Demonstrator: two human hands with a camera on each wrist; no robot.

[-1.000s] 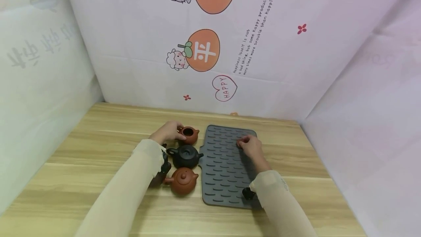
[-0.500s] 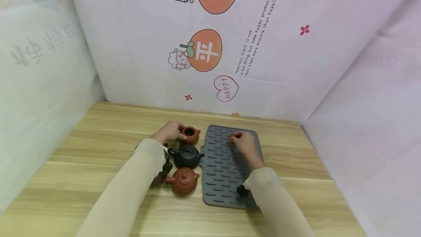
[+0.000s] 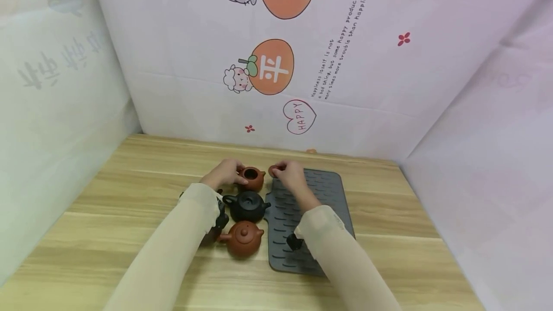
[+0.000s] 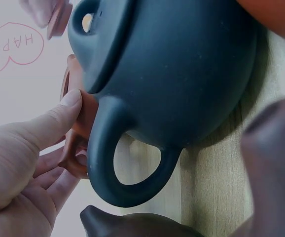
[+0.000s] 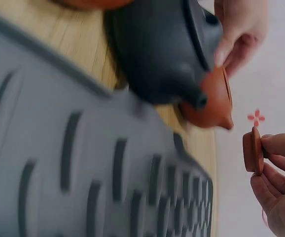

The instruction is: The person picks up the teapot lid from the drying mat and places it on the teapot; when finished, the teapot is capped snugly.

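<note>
At the back of the table, my left hand (image 3: 223, 174) holds a small reddish-brown clay teapot (image 3: 257, 185) by its handle side. The thumb lies against its rim in the left wrist view, and the teapot's round mouth is uncovered. My right hand (image 3: 294, 177) pinches a matching teapot lid (image 5: 253, 152) on edge between thumb and fingers. That lid is just right of the teapot's spout, apart from it. A black teapot (image 3: 247, 209) with its lid on stands in front of the uncovered one. Nearer still is a lidded reddish-brown teapot (image 3: 244, 241).
A grey ridged mat (image 3: 330, 196) lies right of the teapots, under my right forearm. Another dark teapot (image 4: 142, 224) is mostly hidden by my left wrist. White printed cloth (image 3: 194, 61) rises behind the wooden table (image 3: 103, 215) and on both sides.
My right hand has carried the lid leftward across the mat, close to the uncovered teapot. The left hand keeps its hold on that teapot.
</note>
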